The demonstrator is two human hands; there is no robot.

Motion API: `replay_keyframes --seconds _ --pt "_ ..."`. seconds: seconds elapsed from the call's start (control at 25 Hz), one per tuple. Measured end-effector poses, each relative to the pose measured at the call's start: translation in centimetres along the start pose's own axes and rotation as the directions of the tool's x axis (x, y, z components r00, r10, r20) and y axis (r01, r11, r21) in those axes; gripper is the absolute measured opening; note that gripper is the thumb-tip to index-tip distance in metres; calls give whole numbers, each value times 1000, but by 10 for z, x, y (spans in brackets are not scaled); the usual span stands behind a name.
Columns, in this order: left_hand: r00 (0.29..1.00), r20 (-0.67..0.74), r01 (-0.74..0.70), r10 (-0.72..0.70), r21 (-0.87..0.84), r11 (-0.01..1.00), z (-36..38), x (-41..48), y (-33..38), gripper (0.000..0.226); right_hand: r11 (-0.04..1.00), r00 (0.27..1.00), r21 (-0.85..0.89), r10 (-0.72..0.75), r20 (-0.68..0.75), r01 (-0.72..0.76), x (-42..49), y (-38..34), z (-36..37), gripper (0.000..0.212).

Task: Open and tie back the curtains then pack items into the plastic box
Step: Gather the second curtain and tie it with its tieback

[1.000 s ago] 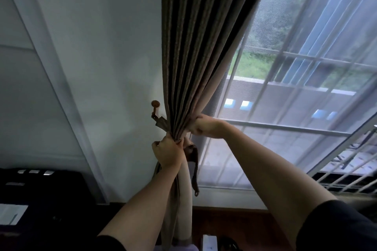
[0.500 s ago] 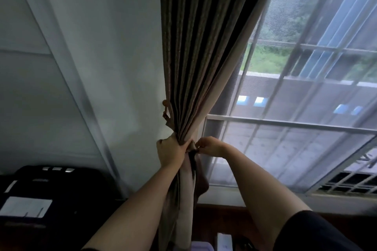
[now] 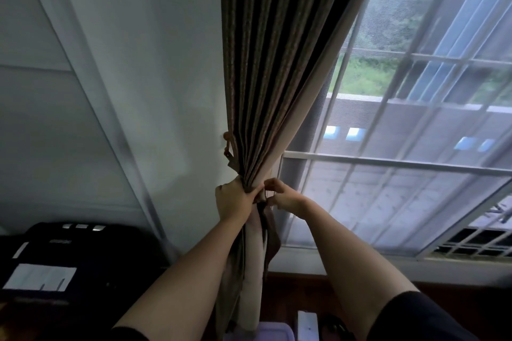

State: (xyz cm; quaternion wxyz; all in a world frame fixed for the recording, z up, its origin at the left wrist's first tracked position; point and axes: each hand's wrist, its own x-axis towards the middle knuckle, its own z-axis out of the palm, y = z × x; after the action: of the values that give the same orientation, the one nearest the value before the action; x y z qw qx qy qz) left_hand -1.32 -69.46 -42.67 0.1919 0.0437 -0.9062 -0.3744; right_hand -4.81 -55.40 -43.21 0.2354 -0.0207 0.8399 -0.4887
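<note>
A brown pleated curtain hangs gathered against the white wall, left of the window. My left hand grips the bunched curtain at its narrowest part. My right hand pinches the brown tieback strap at the curtain's right side, and the strap's end hangs below. A wooden wall hook pokes out from behind the curtain's left edge, above my left hand. The corner of a pale plastic box shows at the bottom edge.
A barred window with a mesh screen fills the right side. A black case with white labels lies at the lower left. A small white block sits on the dark wooden surface beside the box.
My right hand came down from high on the gathered curtain to pinch the strap beside my left hand. The view tilted, so the hook now sits mostly behind the curtain edge.
</note>
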Motion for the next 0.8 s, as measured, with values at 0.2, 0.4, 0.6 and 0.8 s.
replay_keyframes --seconds 0.2,0.4,0.6,0.8 --pt "1000 30 3 -2 -25 1000 -2 2 -4 46 997 999 71 -16 -41 19 -2 -2 5 29" --pt "999 43 9 -7 -41 999 -1 2 -5 48 962 1000 272 5 -13 -1 -5 7 8 25" --pt "996 66 55 -53 -31 998 -3 2 -5 50 981 993 175 68 99 -85 -8 1 1 22" --pt "995 100 36 -28 -76 997 -4 0 -4 46 990 994 -131 58 88 -46 -14 -14 -18 12"
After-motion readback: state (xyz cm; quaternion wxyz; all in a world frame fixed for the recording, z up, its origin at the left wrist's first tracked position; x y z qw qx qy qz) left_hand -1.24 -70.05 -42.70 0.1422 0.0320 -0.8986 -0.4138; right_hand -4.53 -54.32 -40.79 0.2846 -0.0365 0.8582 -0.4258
